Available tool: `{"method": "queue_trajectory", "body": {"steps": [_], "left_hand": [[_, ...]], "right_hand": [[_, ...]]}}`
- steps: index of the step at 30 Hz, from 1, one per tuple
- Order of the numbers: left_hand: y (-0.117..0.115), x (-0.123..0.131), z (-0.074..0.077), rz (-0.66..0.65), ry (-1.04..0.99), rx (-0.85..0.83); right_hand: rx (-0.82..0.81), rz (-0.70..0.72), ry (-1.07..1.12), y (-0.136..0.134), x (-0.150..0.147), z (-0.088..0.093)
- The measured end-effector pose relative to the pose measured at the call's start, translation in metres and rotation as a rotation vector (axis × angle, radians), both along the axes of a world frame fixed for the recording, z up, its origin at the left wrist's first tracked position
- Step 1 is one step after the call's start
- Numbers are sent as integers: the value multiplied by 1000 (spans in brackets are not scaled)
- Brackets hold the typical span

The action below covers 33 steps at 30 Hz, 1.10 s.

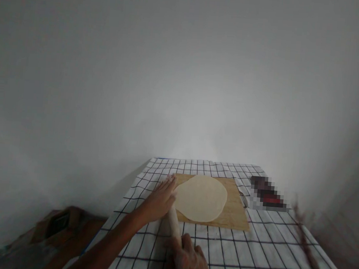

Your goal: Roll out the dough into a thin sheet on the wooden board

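Note:
A flat round sheet of pale dough [201, 197] lies on a wooden board [232, 215] on a checked cloth. A pale wooden rolling pin [174, 223] runs from the dough's near left edge toward me. My left hand [161, 200] rests flat on the pin's far end, fingers stretched out. My right hand [188, 261] sits at the pin's near end, fingers curled around it.
The white cloth with black grid lines [251, 248] covers a table against a plain white wall. A dark red object [268, 195], partly blurred, lies right of the board. A brown bag-like shape [63, 225] sits low at the left. A blurred dark streak [307, 248] crosses the right side.

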<state>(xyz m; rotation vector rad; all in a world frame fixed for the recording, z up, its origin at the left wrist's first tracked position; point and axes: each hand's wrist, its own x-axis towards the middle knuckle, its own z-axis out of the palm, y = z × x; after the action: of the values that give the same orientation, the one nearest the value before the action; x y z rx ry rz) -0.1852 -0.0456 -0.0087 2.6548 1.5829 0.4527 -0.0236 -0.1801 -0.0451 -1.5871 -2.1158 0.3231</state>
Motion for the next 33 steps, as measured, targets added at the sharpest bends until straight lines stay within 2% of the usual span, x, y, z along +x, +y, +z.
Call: {"method": "queue_trajectory", "body": {"steps": [3, 5, 7, 9, 11, 14, 19, 22, 26, 29, 31, 33], "left_hand": [[17, 47, 18, -90, 0, 61], [32, 79, 23, -119, -5, 79], [47, 102, 21, -124, 1, 82], [59, 112, 14, -147, 23, 79], [65, 111, 6, -185, 51, 73], [68, 92, -2, -214, 70, 69], [59, 41, -9, -161, 41, 70], [47, 3, -19, -123, 9, 92], [28, -32, -28, -141, -33, 142], [16, -20, -20, -136, -70, 148], [11, 6, -11, -129, -86, 168], [10, 39, -2, -179, -61, 206]], "right_hand": [[-13, -28, -31, 4, 16, 10], [7, -49, -8, 8, 26, 17], [7, -60, -1, 14, 32, 20], [-14, -60, -26, 20, 35, 19], [-39, -52, -66, 25, 34, 15], [-68, -44, -121, 30, 28, 10], [-109, 8, -119, 28, 13, 16], [-92, 39, -46, 28, 5, 23], [3, 74, 62, 30, 19, 24], [23, 100, 118, 31, 52, 18], [31, 97, 163, 30, 77, 13], [47, 62, 204, 30, 100, 11]]}}
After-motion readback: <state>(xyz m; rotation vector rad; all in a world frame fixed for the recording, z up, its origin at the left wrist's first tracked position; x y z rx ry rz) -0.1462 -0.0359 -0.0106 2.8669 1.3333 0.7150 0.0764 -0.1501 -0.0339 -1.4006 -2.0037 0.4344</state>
